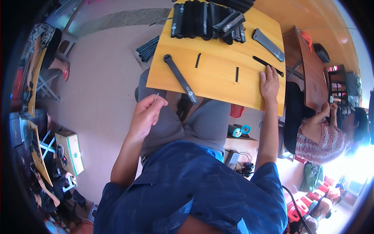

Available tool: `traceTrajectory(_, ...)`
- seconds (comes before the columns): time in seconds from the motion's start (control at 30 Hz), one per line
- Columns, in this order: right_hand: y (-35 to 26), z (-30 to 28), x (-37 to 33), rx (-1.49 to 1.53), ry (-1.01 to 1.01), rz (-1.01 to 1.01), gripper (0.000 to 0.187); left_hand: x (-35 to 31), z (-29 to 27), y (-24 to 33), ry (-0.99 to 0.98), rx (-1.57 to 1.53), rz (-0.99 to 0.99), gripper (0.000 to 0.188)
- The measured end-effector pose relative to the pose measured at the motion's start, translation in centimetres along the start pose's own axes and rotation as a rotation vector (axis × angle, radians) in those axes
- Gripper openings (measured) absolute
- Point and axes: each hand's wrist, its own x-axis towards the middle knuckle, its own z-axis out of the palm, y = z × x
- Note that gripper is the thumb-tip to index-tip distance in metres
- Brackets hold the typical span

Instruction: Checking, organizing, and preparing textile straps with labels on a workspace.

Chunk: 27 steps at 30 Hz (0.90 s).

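Note:
My left hand (146, 115) is in front of the table's near left edge, its thumb and fingers pinched on a thin metal piece (157, 96) whose tip sticks up; the rest is hidden. My right hand (269, 84) lies flat on the right side of the yellow wooden table (218, 87), fingers stretched out. Its fingertips reach a narrow black strap (261, 61) lying slantwise there. A dark grey strap (180, 79) with a rounded end lies on the left, its printed end over the near edge.
Dark straps (191, 19) are piled at the table's far side. A wider grey strap (269, 45) lies far right. Two short black strips or slots (237, 75) mark the tabletop. A teal-lidded container (237, 131) stands below. A person in a patterned top (323, 142) sits at right.

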Motion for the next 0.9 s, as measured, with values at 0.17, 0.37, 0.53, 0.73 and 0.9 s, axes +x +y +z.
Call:
traceTrajectory(0.17,-2.3,-0.4,0.3,-0.02,0.072,-0.024,0.043,0.4,-0.3,-1.6,0.027,0.007,0.003,0.017)
traceTrajectory(0.37,-16.8,-3.9,-0.2,0.49,-0.209,-0.152,0.014,1.0,1.2,-2.5,0.157,0.729,0.343,0.016)
traceTrajectory(0.53,-25.3,-4.8,-2.4,0.599,-0.507,-0.109,0.034,3.2,2.5,-5.8,0.096,0.512,0.302,0.011)
traceTrajectory(0.73,-27.2,-3.4,-4.1,0.491,-0.64,-0.063,0.039,2.1,3.3,-7.4,0.122,0.411,0.33,0.014)
traceTrajectory(0.9,-26.2,-4.1,-7.6,1.281,-0.68,0.371,0.022,-0.7,3.3,-4.7,0.053,0.585,0.552,0.047)
